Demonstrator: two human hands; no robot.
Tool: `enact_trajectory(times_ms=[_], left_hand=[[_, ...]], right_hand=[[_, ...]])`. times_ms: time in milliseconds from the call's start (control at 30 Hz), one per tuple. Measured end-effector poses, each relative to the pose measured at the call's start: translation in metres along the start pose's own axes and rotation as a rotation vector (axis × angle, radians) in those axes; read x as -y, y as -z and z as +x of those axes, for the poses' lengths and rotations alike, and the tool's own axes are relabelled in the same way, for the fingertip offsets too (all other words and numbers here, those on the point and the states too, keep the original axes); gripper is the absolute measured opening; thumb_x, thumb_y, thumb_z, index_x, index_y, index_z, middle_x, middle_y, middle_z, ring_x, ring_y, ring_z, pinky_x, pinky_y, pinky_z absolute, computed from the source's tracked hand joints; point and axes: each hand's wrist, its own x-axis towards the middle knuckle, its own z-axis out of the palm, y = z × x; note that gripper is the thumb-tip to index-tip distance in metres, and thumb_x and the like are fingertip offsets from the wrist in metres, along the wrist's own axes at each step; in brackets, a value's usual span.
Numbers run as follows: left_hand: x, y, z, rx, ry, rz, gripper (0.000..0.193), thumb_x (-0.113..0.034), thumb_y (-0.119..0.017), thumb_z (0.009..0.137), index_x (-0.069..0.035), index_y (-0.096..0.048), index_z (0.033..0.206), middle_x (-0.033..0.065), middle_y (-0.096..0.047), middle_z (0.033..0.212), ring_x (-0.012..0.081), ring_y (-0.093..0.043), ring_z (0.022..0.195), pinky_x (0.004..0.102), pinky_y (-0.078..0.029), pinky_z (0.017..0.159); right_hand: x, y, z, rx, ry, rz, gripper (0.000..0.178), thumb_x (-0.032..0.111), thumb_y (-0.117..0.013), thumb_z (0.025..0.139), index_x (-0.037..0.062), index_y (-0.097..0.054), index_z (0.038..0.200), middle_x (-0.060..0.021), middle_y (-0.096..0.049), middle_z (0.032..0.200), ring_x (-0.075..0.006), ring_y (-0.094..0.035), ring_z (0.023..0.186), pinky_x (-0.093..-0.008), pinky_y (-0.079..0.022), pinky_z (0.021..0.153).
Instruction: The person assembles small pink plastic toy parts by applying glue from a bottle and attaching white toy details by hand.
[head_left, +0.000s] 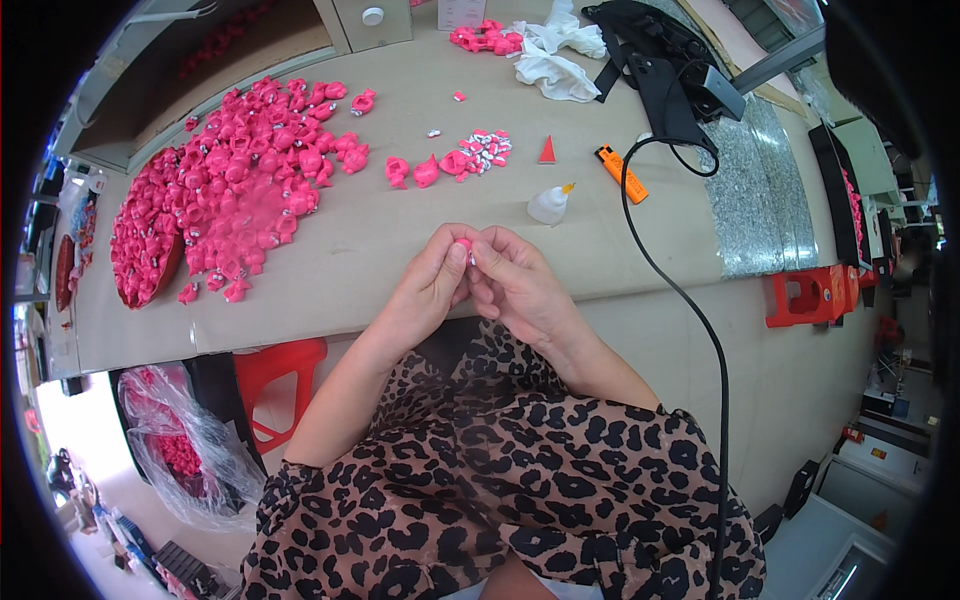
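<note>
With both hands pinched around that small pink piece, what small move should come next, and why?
Probably set the pink piece down with the big pink heap: left hand and right hand pinch it together over the table edge, and similar pieces lie piled there.

Pink piece [463, 243] mostly hidden by fingers [470, 262]

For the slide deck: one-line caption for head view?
Both hands pinch a small pink piece beside a pink pile.
</note>
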Motion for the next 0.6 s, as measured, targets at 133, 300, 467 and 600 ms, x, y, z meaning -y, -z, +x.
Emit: enact_trajectory(times_ms=[133, 300, 467, 600], left_hand=[[0.0002, -0.0018, -0.0003, -0.017, -0.009, 0.012, 0.026, -0.027, -0.026, 0.093, -0.007, -0.041, 0.098, -0.0013, -0.047, 0.062, 0.0027, -0.038, 0.052, 0.0151, -0.026, 0.046], [-0.0007, -0.0028, -0.0005, -0.023, -0.005, 0.021, 0.025, -0.027, -0.025, 0.093, -0.006, -0.04, 0.095, -0.0005, -0.047, 0.062, 0.0039, -0.045, 0.052, 0.0151, -0.028, 0.046], [-0.003, -0.0059, -0.0007, -0.028, 0.009, -0.011, 0.024, -0.025, -0.025, 0.093, -0.006, -0.039, 0.095, 0.0003, -0.047, 0.063, 0.0052, -0.046, 0.052, 0.0154, -0.031, 0.045], [0.0026, -0.006, 0.0009, -0.039, -0.01, -0.012, 0.024, -0.025, -0.025, 0.092, -0.004, -0.037, 0.095, 0.0026, -0.046, 0.064, 0.0077, -0.047, 0.052, 0.0174, -0.04, 0.048]], right_hand=[[-0.0016, 0.0006, 0.0008, 0.001, 0.005, 0.003, 0.019, 0.022, -0.049, 0.085, 0.0039, -0.044, 0.086, -0.0001, -0.046, 0.061, -0.0053, -0.043, 0.046, -0.0181, -0.035, 0.038], [-0.0006, -0.0016, -0.0002, 0.006, 0.01, 0.009, 0.018, 0.022, -0.049, 0.085, 0.0043, -0.045, 0.086, 0.0001, -0.046, 0.062, -0.0054, -0.043, 0.046, -0.0182, -0.035, 0.039], [-0.0017, 0.0006, 0.0002, 0.015, 0.006, 0.019, 0.018, 0.022, -0.049, 0.085, 0.0045, -0.045, 0.086, 0.0002, -0.046, 0.063, -0.0053, -0.044, 0.048, -0.0183, -0.035, 0.04], [-0.0023, 0.0009, 0.0004, 0.017, 0.007, 0.026, 0.017, 0.021, -0.049, 0.086, 0.0048, -0.045, 0.086, 0.0003, -0.046, 0.063, -0.0052, -0.043, 0.049, -0.0186, -0.034, 0.041]])
